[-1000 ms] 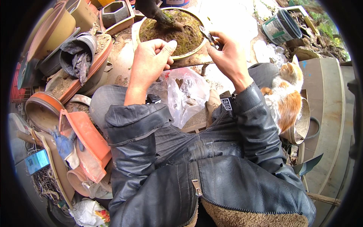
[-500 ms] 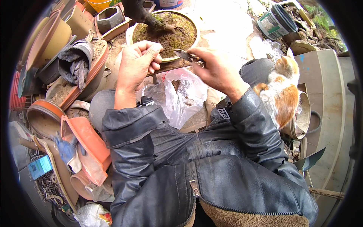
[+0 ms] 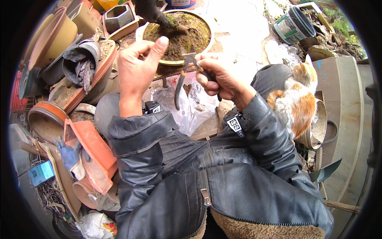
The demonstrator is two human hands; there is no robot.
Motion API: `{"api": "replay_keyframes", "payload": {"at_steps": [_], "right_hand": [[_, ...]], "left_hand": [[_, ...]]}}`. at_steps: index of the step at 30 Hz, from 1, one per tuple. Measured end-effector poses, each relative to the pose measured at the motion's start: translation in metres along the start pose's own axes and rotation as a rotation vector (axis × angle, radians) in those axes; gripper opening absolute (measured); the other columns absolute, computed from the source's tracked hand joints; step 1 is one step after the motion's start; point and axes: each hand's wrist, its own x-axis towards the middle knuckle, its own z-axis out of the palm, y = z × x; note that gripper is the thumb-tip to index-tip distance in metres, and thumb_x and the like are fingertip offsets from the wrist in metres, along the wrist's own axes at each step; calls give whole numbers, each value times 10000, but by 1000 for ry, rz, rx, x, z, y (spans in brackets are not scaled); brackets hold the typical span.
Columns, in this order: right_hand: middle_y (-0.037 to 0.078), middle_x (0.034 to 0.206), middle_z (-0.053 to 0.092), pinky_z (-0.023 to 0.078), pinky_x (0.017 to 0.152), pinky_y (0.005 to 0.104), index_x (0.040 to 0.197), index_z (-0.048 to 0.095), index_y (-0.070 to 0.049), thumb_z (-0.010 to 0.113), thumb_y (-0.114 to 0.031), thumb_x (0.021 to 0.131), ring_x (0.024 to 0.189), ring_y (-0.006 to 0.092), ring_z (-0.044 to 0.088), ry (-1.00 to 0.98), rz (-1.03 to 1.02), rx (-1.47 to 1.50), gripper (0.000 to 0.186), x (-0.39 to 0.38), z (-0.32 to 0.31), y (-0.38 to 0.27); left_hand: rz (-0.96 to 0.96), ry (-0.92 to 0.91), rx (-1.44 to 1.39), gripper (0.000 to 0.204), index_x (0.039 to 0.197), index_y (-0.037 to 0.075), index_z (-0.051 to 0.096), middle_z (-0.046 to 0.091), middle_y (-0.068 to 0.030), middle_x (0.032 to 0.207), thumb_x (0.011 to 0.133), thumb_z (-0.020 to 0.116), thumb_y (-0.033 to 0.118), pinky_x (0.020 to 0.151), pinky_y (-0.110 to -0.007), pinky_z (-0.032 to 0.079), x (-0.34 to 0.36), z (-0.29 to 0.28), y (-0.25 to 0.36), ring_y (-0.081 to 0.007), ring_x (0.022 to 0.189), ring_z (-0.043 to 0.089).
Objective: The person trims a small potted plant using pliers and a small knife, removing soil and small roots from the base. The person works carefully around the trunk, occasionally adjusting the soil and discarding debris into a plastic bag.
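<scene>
Pliers (image 3: 190,59), black-handled dark metal, spread in the right hand (image 3: 224,76), seem half-readied, needing regripping; unclear if left hand (image 3: 137,69) holds anything.

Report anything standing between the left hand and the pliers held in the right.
Nothing visible: open air separates the left hand from the pliers, with the mossy pot showing beyond.

Wears black leather jacket (image 3: 254,191): tan fleece lining (image 3: 262,230) inside, metal zipper pull (image 3: 205,196) on front; grey jeans (image 3: 179,149) beyond jacket.
</scene>
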Motion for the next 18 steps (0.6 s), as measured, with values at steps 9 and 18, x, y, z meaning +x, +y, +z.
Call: {"api": "replay_keyframes", "payload": {"at_steps": [9, 18], "right_hand": [[55, 747, 691, 292, 347, 218, 1059, 607, -85, 596, -233, 1087, 411, 33, 415, 4, 93, -25, 151, 12, 5, -9], [69, 858, 697, 576, 696, 293, 1160, 680, 24, 682, -352, 1084, 788, 155, 694, 285, -444, -532, 383, 15, 17, 8]], "left_hand": [[-472, -591, -806, 254, 1117, 10, 729, 656, 36, 790, 1023, 782, 240, 478, -180, 363, -4, 4, 13, -7, 552, 502], [-579, -503, -1002, 245, 1158, 19, 691, 612, 11, 733, 1033, 757, 219, 416, -200, 382, -8, 17, 12, -45, 488, 507]]}}
